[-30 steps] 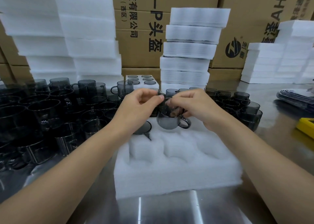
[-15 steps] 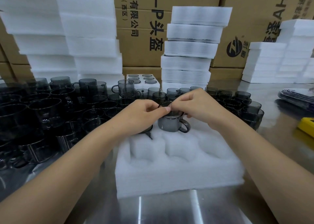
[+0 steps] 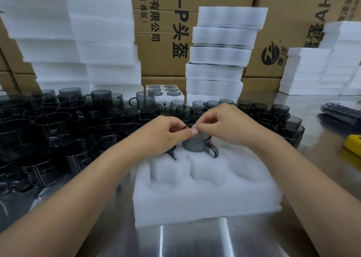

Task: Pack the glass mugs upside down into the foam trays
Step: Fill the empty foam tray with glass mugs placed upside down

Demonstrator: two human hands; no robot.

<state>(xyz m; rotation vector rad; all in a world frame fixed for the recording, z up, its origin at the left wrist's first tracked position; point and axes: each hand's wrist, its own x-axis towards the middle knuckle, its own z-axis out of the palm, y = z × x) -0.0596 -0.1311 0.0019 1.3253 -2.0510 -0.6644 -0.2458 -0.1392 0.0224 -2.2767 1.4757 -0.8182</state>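
Pinching the top edge of the glass mug (image 3: 195, 145) with left hand (image 3: 166, 132) and right hand (image 3: 224, 126), both curled. Sits under the grip in a pocket of the foam tray (image 3: 205, 198), handle out below the right hand.

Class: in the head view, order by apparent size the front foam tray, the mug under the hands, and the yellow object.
1. The front foam tray: clearly largest.
2. The mug and yellow object look alike; one is partly covered, the other cut by the frame edge: unranked.
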